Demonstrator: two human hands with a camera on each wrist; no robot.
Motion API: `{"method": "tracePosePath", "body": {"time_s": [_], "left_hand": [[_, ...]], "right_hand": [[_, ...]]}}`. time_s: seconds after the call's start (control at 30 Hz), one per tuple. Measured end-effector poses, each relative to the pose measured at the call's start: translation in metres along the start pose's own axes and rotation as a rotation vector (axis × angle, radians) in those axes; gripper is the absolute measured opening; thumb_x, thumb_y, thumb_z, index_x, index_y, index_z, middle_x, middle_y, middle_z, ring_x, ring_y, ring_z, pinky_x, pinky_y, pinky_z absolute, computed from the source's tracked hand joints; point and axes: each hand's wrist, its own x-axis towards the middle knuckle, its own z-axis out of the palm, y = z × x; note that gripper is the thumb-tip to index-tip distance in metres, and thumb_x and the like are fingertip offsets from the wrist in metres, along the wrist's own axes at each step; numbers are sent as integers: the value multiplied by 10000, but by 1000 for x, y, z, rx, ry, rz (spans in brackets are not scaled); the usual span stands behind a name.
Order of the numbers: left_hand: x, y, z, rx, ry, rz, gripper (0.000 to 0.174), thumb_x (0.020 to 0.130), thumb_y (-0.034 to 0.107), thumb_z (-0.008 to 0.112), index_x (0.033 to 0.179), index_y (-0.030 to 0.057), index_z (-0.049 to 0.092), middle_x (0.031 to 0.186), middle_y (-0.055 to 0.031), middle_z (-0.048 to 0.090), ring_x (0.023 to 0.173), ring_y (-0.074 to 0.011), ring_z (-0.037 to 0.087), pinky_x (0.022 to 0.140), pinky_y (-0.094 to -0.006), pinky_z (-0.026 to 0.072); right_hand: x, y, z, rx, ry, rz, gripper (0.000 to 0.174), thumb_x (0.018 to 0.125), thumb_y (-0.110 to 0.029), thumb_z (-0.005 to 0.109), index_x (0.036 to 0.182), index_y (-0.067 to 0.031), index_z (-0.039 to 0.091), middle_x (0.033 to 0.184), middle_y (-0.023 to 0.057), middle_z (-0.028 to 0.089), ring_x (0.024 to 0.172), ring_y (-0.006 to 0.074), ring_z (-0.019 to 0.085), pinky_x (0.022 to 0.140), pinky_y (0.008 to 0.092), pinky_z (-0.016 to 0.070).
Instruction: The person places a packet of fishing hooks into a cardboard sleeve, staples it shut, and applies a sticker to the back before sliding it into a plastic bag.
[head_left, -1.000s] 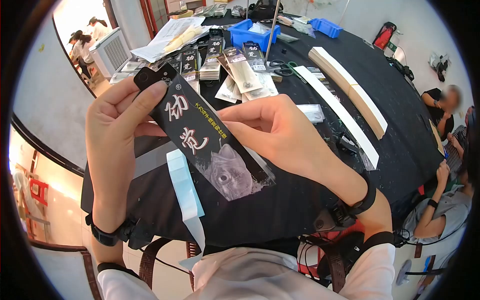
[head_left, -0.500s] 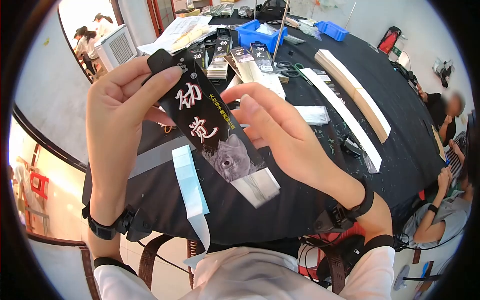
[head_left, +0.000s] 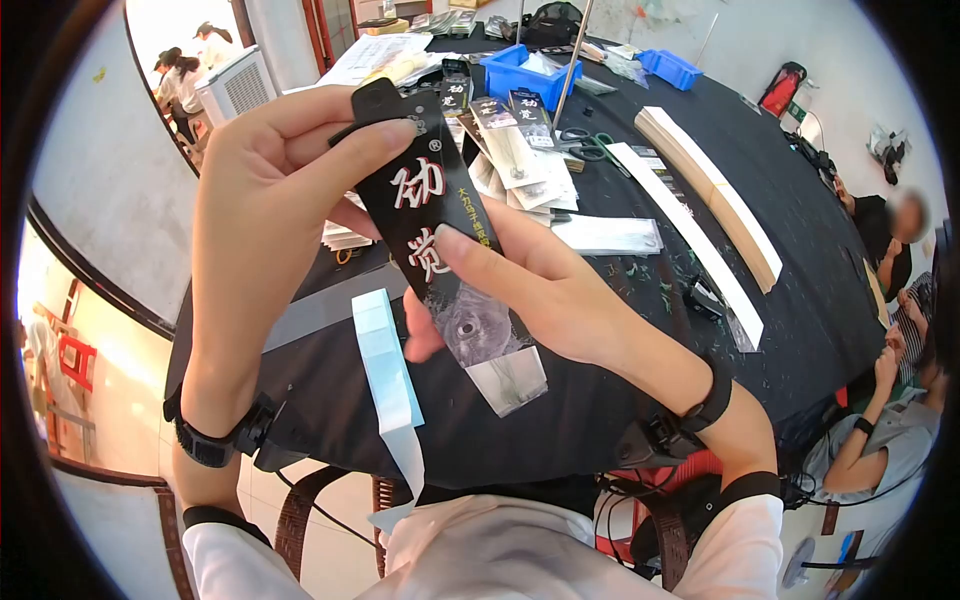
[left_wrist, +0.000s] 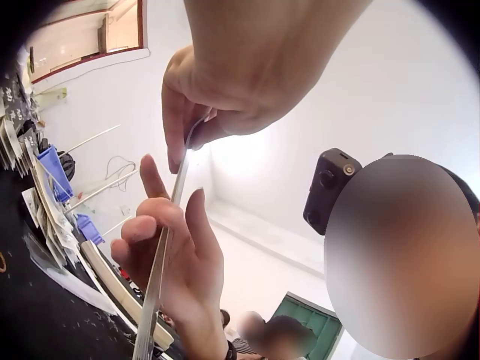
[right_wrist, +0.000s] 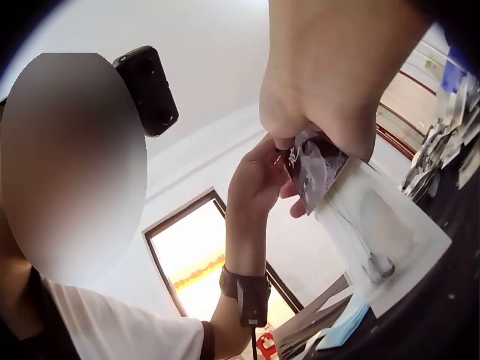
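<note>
My left hand [head_left: 275, 190] pinches the hang-tab end of a black fishing-hook packet [head_left: 470, 320], thumb in front and fingers behind. White characters and a grey fish head are printed on it. My right hand [head_left: 560, 285] is around the packet's middle, thumb over the printed face, fingers behind with one fingertip showing past the left edge. From the packet's lower end sticks a pale card [right_wrist: 382, 232] with a dark hook and thin line on it, seen in the right wrist view. Edge-on in the left wrist view, the packet [left_wrist: 159, 277] runs between the right thumb and fingers.
A pale blue strip [head_left: 385, 350] hangs over the near table edge. Behind the hands lie piled packets [head_left: 515, 150], scissors [head_left: 595, 148], a blue bin [head_left: 525, 75] and long white card strips [head_left: 715, 190]. Other people [head_left: 890, 230] sit at the right.
The right hand first worked at the packet's right edge, then loosened, and now lies across its middle with the thumb in front. The pale card has come into view below the print.
</note>
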Motion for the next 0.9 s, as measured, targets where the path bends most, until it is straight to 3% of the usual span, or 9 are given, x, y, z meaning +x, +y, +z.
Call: {"method": "tracePosePath", "body": {"time_s": [0.13,0.33,0.43,0.5,0.57,0.67,0.73,0.83,0.9], "left_hand": [[2,-1,2,13,-9,0,229,831,117,632,985,-52,634,786,-71,672,600,-78,614,479,-188,473],[4,-5,2,24,-35,-4,220,837,125,632,972,-49,633,772,-68,668,608,-78,615,520,-190,479],[-1,-15,16,46,44,-21,270,861,136,614,1056,-50,598,852,-86,668,672,-76,623,560,-193,483],[-4,-21,33,-378,137,44,302,873,173,629,1068,-50,574,808,-49,635,549,-68,578,472,-194,482],[-14,-13,31,-384,-111,-190,349,951,284,494,1075,-36,557,958,-116,649,710,-112,625,462,-185,510],[-12,-27,40,-467,-127,-145,386,976,322,424,1035,-35,559,1001,-151,647,828,-149,636,549,-220,534],[-10,-26,39,-395,-117,-152,385,984,316,398,986,-34,558,937,-144,646,878,-184,641,662,-268,538],[2,-32,41,-565,-2,-56,355,988,279,391,965,-35,552,826,-114,620,865,-200,648,729,-305,522],[8,-32,37,-674,57,-103,335,985,256,389,956,-43,538,741,-85,571,816,-208,651,695,-301,530]], "right_hand": [[3,5,1,83,-5,14,263,991,-273,396,1075,-28,446,819,111,607,624,171,617,579,313,539],[5,9,2,29,56,-72,247,990,-253,398,1090,-30,436,786,106,591,598,157,597,505,305,532],[7,9,1,74,14,-112,245,990,-238,399,1115,-29,433,780,101,586,597,156,597,500,296,530],[8,9,4,116,48,-114,248,989,-221,406,1118,-13,448,760,76,581,557,134,578,486,262,500],[9,12,6,157,84,-112,251,988,-204,414,1122,3,463,740,50,576,517,111,559,472,228,471],[12,13,9,55,183,-184,229,988,-204,419,1049,9,473,734,45,574,507,117,558,465,224,476],[10,2,10,106,195,-9,245,955,-221,501,1027,12,475,795,65,587,608,126,594,534,223,482],[5,19,8,-177,362,-43,335,897,-225,606,1086,13,466,882,80,593,751,159,625,643,249,481],[-6,23,11,-184,332,-44,471,829,-193,679,1169,7,423,949,129,598,855,210,630,726,296,469]]}}
